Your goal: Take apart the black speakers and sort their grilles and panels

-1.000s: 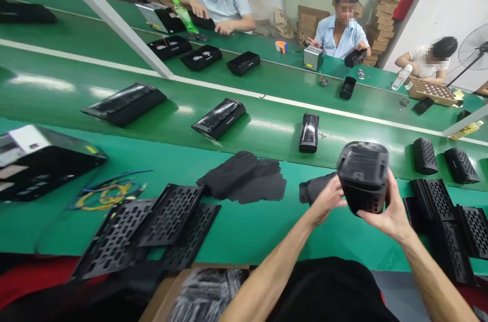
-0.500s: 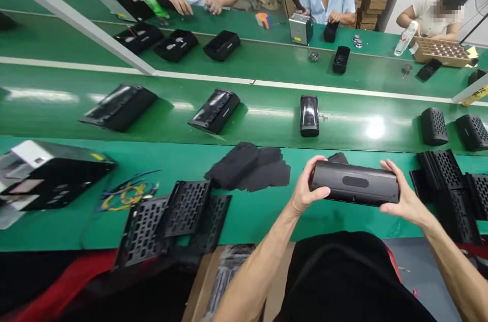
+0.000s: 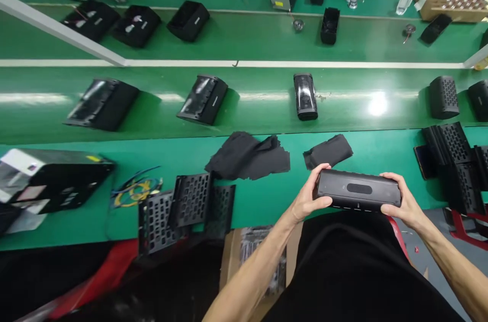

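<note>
A black speaker housing, long and box-shaped with a dark oval panel on its upward face, is held level over the near table edge. My left hand grips its left end, thumb on the near side and fingers behind. Its right end is clasped by my right hand in the same way. Just beyond the housing lies a small piece of black cloth. A larger heap of black cloth rests farther left. The housing's underside is hidden.
Perforated black grilles lie left, beside coiled cables and a black-and-white box. More grilles are stacked right, by a phone. Several speaker housings stand on the green belt. Co-workers sit across. An open carton is below.
The view has tipped downward. Both hands keep hold of the speaker housing, now nearer my body, and more of the small black cloth behind it shows.
</note>
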Demonstrator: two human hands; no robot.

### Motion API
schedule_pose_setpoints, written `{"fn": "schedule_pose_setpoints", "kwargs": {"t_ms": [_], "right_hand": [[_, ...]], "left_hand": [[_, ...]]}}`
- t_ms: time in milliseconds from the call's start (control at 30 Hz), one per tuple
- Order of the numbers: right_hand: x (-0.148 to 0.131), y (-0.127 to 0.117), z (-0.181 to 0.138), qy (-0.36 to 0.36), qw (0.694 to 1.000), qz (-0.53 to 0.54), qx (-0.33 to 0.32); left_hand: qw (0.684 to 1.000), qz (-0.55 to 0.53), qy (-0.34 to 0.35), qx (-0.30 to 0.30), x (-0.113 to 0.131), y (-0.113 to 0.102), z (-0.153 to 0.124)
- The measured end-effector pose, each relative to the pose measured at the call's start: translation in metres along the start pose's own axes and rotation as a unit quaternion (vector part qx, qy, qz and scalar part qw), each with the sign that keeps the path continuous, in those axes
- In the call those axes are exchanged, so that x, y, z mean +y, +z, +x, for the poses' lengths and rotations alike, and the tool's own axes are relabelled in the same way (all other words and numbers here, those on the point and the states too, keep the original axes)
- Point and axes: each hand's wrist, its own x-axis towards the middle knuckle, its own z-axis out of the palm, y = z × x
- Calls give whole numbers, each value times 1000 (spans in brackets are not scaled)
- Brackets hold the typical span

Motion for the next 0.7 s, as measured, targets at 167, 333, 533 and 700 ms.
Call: {"fn": "schedule_pose_setpoints", "kwargs": {"t_ms": [167,333,533,700], "right_hand": [[8,3,-20,-5,999,-17,29],[17,-2,-25,46,999,-3,-19],[19,2,-47,44,998,-37,2],[19,11,-52,24,999,-30,37]], "left_hand": [[999,-22,-13,20,-1,14,-18],[999,-11,-39,12,-7,18,-21],[998,22,-40,-33,-6,12,-33],[999,36,-4,8,-11,19,-38]]}}
